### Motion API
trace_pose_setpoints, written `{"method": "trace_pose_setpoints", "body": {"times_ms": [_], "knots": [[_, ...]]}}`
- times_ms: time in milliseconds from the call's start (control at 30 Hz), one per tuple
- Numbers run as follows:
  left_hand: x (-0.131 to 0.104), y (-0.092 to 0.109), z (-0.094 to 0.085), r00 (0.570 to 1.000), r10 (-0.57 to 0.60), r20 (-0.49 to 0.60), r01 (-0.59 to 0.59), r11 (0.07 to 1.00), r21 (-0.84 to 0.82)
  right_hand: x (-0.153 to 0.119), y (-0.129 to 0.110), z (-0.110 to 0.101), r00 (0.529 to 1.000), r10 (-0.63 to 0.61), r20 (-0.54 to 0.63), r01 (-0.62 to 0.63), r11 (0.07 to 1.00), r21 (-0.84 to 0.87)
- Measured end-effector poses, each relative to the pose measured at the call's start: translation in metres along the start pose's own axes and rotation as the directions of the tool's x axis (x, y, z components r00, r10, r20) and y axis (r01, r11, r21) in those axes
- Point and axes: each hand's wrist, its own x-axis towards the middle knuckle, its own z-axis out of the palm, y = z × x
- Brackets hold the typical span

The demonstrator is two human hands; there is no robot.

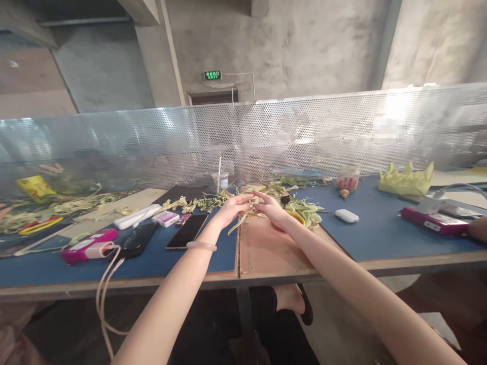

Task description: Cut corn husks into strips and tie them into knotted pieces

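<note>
My left hand (231, 209) and my right hand (269, 207) meet over the pinkish board (266, 248) at the middle of the table. Their fingers close together around pale green plant pieces (254, 201), too small to make out clearly. A long thin leaf (238, 223) hangs below my left fingers. Leafy green cuttings (308, 210) lie just right of my right hand, beside a yellow-and-red handle (297, 218) partly hidden by my right wrist. Small green flower clusters (209, 203) lie left of my left hand.
A black phone (187, 231), a dark phone (139, 240), a purple power bank (89, 246) and a small box (166, 218) lie left. White earbud case (346, 216), glass jar (348, 179) and yellow-green crown-like piece (406, 178) stand right. A perforated metal screen (304, 137) runs behind. Another person's hand (478, 229) is far right.
</note>
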Motion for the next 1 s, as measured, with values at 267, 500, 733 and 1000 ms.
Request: {"method": "trace_pose_setpoints", "body": {"times_ms": [267,500,733,1000], "knots": [[-0.0015,0.0034,0.0035,0.999,-0.025,0.023,0.022,0.995,0.095,0.0048,0.006,-0.005,0.993,0.001,0.118,-0.002,1.0,0.012],[-0.0031,0.0041,0.0043,0.999,-0.013,-0.049,0.016,0.998,0.063,0.0017,0.003,-0.0051,0.994,0.026,0.105,-0.03,0.999,0.031],[-0.0026,0.0051,0.0032,0.999,-0.002,-0.048,0.008,0.99,0.14,0.0008,-0.002,-0.0048,0.995,0.059,0.082,-0.063,0.997,0.049],[0.0004,0.0033,0.0004,0.997,0.035,-0.063,-0.024,0.985,0.171,0.004,0.003,-0.0082,0.998,0.041,0.043,-0.044,0.997,0.063]]}}
